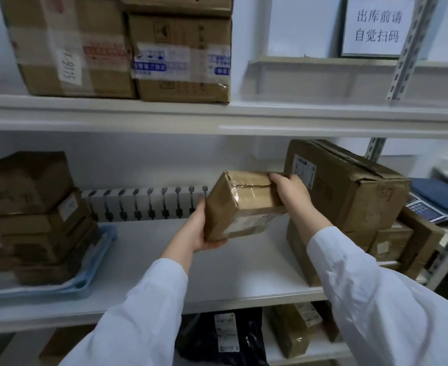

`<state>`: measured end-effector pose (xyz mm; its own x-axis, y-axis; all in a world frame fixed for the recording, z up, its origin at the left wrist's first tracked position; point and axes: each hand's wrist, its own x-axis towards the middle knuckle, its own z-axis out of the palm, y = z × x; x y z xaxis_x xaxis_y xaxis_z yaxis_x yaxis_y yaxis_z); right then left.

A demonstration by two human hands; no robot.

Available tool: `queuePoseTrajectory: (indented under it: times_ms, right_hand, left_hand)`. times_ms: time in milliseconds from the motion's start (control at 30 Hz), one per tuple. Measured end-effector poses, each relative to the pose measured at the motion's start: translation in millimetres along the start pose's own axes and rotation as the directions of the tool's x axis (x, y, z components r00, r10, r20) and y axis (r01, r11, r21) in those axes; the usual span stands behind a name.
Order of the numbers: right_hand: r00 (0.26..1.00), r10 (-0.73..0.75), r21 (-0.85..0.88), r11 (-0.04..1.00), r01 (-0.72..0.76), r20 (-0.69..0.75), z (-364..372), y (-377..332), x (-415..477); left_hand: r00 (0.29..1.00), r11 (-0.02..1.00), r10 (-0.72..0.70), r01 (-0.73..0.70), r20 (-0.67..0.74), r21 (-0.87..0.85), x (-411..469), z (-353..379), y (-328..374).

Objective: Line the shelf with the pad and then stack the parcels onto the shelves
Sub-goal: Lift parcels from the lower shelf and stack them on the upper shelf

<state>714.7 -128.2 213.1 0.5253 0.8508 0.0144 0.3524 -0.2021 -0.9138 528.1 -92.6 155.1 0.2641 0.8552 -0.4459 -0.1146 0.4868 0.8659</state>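
two hands (199, 228) (293, 192), one parcel (241, 204), middle shelf (244, 265)

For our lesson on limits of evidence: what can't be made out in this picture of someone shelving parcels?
Head view only:
1. Label on the parcel: blurred, unreadable.
2. Left hand: its fingers are hidden behind the parcel.
3. Stack of boxes at left: cut by the left edge, blurred.
4. Black bag below: cut by the bottom edge, label too small.
5. Middle shelf: whether a pad lines it cannot be told, all white.
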Motion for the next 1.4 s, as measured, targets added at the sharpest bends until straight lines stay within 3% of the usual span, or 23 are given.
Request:
queuePoseTrajectory:
  times_ms: [200,367,467,567,700,900,1100,1400]
  right_hand:
    - [0.999,-0.039,-0.157,0.987,0.037,-0.013,-17,-36,-17]
    - [0.994,-0.112,-0.213,0.971,0.107,-0.012,-32,-64,-34]
    - [0.984,-0.176,-0.26,0.952,0.161,-0.035,-42,-84,-44]
    - [0.976,-0.215,-0.27,0.943,0.197,-0.039,-51,-103,-55]
    - [0.968,-0.248,-0.023,0.969,0.247,-0.037,-56,-126,-67]
    - [0.944,-0.326,0.23,0.917,0.327,-0.043,-60,-157,-86]
    - [0.914,-0.394,0.399,0.827,0.397,-0.092,-72,-181,-105]
    - [0.868,-0.46,0.485,0.725,0.488,-0.186,-90,-215,-115]
  left_hand:
    - [0.943,0.93,0.246,-0.295,0.225,0.219,-40,-17,22]
    - [0.846,0.86,0.299,-0.439,0.442,0.26,-62,-37,40]
    - [0.798,0.821,0.342,-0.511,0.496,0.256,-73,-44,45]
    - [0.785,0.825,0.394,-0.531,0.479,0.192,-82,-48,51]
    - [0.751,0.802,0.493,-0.588,0.44,0.106,-91,-56,63]
    - [0.662,0.724,0.607,-0.689,0.44,0.037,-113,-62,92]
    - [0.546,0.56,0.778,-0.827,0.312,0.053,-153,-55,127]
    - [0.346,0.329,0.917,-0.938,0.201,0.112,-211,-42,176]
